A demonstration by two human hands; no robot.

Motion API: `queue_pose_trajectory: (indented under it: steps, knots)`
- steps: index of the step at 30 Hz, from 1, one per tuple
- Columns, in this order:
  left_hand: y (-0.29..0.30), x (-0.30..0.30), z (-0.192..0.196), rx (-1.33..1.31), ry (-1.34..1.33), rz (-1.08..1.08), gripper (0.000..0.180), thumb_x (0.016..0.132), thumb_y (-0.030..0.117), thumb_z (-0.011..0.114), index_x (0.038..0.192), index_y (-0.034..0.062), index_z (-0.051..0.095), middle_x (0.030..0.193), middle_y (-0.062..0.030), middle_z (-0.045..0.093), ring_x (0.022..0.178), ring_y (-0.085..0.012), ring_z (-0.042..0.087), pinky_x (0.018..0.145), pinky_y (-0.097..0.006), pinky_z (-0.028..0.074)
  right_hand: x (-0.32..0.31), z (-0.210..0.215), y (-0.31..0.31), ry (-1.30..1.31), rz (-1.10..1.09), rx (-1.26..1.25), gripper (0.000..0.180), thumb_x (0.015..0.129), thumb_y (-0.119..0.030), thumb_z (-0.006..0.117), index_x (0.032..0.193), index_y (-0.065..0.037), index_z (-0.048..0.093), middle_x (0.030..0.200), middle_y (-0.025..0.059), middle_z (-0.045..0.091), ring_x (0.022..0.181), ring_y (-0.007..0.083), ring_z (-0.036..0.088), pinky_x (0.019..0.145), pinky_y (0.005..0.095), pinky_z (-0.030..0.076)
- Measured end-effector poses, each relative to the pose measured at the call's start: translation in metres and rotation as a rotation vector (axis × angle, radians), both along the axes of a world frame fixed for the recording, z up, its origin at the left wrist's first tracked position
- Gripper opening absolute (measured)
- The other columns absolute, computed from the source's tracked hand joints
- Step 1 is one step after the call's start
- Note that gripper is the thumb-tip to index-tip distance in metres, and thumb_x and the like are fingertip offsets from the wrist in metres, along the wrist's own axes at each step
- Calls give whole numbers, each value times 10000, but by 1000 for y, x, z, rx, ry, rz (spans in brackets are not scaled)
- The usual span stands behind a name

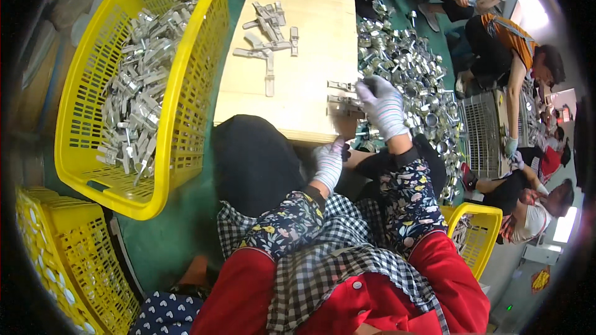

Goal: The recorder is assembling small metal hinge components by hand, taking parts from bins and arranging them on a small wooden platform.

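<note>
My right hand [383, 110], in a striped knit glove, is at the right edge of a pale wooden board [304, 37]. Its fingers are bent together; what they hold is hidden. Close to them, several flat metal clips [340, 100] lie side by side on the board. Below the board's near edge is my left hand [328, 164], gloved the same way. Its fingers are curled closed by a small dark shape that I cannot make out. Farther left on the board lies a loose pile of metal clips [270, 30].
A yellow basket [177, 96] full of metal clips stands left of the board. Round metal rings [413, 68] are heaped on the right. Yellow crates [87, 254] stand at the lower left, and another yellow basket [486, 226] at the lower right. Other people work beyond.
</note>
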State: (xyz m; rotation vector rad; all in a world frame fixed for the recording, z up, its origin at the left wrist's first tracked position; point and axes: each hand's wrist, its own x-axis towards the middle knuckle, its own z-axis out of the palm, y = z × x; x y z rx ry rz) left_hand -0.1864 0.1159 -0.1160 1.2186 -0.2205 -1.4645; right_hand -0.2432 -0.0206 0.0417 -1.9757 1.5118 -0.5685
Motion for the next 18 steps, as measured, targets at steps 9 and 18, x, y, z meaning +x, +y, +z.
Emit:
queue_pose_trajectory:
  steps: [9, 18]
  knots:
    - [16, -23, -59, -139, 390, -89, 271, 917, 175, 416, 1123, 33, 521, 1108, -60, 537, 962, -180, 520, 835, -306, 435, 168, -28, 16, 415, 196, 80, 385, 782, -375, 562, 862, -9, 649, 872, 218, 631, 837, 342, 618, 776, 410, 482]
    - [9, -3, -14, -72, 500, 178, 240, 868, 208, 592, 981, -1, 632, 893, -39, 619, 756, -158, 589, 627, -254, 478, 113, -9, -12, 173, 205, 82, 253, 794, -209, 605, 951, -10, 619, 895, 174, 647, 863, 275, 630, 771, 326, 490]
